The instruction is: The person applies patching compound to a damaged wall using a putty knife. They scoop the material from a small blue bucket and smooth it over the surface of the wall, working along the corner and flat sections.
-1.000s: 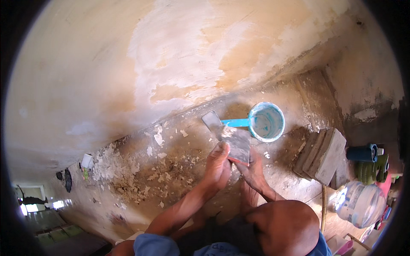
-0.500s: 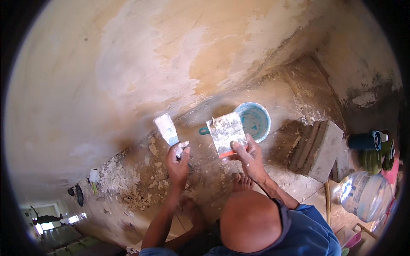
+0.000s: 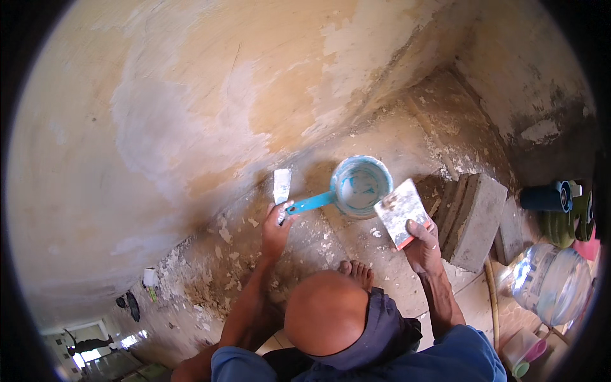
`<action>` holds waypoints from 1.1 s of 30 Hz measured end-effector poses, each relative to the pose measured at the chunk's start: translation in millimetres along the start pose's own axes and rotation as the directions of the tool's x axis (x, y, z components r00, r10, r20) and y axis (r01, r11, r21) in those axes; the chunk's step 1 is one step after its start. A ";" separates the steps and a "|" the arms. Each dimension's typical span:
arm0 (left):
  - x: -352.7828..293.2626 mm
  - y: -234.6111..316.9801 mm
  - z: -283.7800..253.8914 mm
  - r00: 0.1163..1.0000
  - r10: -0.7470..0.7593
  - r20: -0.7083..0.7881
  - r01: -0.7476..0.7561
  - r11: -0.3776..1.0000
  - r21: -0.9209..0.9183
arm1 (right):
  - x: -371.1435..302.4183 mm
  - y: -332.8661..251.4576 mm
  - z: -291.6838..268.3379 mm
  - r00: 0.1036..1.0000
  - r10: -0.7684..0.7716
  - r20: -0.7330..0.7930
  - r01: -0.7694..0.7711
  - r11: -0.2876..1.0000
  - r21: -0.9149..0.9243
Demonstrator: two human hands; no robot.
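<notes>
At the far left, a black scrap (image 3: 132, 307) is lying near a small white container (image 3: 150, 276) by the foot of the patchy cream wall (image 3: 191, 95). Farther right, pale flakes are littering the floor (image 3: 305, 239). The person's left grip (image 3: 275, 232) is closing around a narrow scraper (image 3: 282, 184), its whitened blade pointing up toward the wall. The blue handle (image 3: 312, 203) of a dipper is ending right at those fingers; whether they are also pinching it, one cannot tell.

The dipper (image 3: 361, 188) itself is sitting between the two scrapers, its mouth facing upward and whitish paste coating its inside. Below it, a bare foot (image 3: 358, 274) is showing beyond the knee. Just right of the dipper, a wide scraper (image 3: 402, 210) with a red edge is slanting, its face smeared white and grey. The right grip (image 3: 424, 245) is holding it by that edge, thumb pressing on top.

Beyond, grey blocks (image 3: 474, 223) are leaning together, a thin stick (image 3: 492, 302) is lying below them, and a clear bottle (image 3: 552, 284) is resting on its side beneath blue (image 3: 546, 197) and green containers (image 3: 560, 226).
</notes>
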State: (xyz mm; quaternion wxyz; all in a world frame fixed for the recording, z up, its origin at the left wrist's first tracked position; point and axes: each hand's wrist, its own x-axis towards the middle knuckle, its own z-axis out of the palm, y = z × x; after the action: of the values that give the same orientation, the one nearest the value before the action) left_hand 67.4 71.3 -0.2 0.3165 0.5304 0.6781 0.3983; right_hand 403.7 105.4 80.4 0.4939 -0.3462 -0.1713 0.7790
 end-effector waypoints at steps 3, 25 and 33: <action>-4.7 6.4 39.4 0.998 -0.066 -0.009 0.065 0.990 -0.124 | -5.8 1.0 -11.3 0.999 0.022 -0.049 -0.018 0.996 0.088; 38.7 29.0 -82.7 0.744 -0.053 0.666 -0.174 0.947 0.270 | 29.4 -83.8 114.1 0.935 -0.342 0.099 0.356 0.887 -0.294; 59.0 102.1 -208.9 0.699 0.008 0.715 -0.342 0.882 0.324 | 99.4 -47.0 143.1 0.975 -0.040 -0.220 -0.140 0.659 -0.739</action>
State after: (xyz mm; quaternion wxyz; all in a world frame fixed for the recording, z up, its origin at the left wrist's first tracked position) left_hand -76.9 98.2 189.7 0.3809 0.7608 0.5242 0.0372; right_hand 305.8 225.7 172.6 0.3011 -0.6064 -0.4125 0.6094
